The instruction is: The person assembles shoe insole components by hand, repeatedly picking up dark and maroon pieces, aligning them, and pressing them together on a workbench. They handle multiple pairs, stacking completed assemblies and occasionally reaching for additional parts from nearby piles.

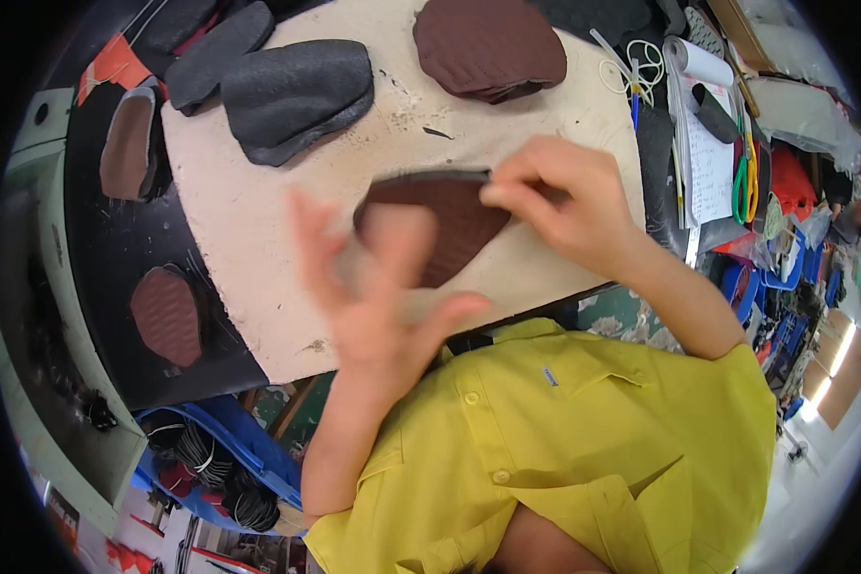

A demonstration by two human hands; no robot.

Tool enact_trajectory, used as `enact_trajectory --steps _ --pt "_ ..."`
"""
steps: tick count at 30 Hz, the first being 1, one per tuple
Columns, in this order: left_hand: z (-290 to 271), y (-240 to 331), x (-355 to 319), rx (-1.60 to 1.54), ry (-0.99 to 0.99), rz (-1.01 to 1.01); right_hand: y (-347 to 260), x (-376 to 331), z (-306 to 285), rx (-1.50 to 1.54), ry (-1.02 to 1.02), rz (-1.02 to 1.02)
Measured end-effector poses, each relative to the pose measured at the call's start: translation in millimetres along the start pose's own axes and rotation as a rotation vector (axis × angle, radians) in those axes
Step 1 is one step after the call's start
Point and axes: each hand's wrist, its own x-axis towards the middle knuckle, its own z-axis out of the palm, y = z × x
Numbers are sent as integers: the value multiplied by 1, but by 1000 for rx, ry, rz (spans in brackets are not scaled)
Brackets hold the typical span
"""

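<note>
A dark brown quilted fabric piece [461,228] with a dark edge strip lies on the pale work board [555,258] in front of me. My right hand [576,203] pinches the right end of its upper edge between thumb and finger. Over the left part of the piece, my left hand [373,297] is spread with its fingers apart and blurred by motion. It hides some of the fabric, and nothing shows in its grip. Farther off lie a stack of brown quilted pieces [488,48] and some dark grey felt-like pieces [301,96].
On the black table at left lie a brown quilted piece [167,318] and a curved lined piece [129,143]. At right are a notebook [708,182], green-handled scissors [739,191] and white cord [646,67]. A blue bin [249,435] of black cord bundles stands below left.
</note>
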Motion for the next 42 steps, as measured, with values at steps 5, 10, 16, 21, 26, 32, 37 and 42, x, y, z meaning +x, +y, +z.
enact_trajectory --steps 5,10,16,21,26,32,37,42 --pt "-40 -8 4 -132 -59 233 -21 -10 -1 -26 257 -516" --pt "-44 6 -10 162 136 584 -41 4 10 -204 -112 -695" --pt "-100 -14 -42 177 297 308 -37 26 18 -201 9 -721" --pt "-166 -87 -46 -182 630 -465 -20 97 49 -338 126 -539" --pt "-162 -94 -45 529 673 -338 -6 123 60 -423 -90 -452" --pt "-123 -64 -28 592 550 23 -25 125 49 -84 157 65" --pt "-92 -33 -20 494 445 262 -35 72 17 -474 269 -747" --pt "-49 -10 -25 207 43 341 -44 -10 35 -543 -150 -773"
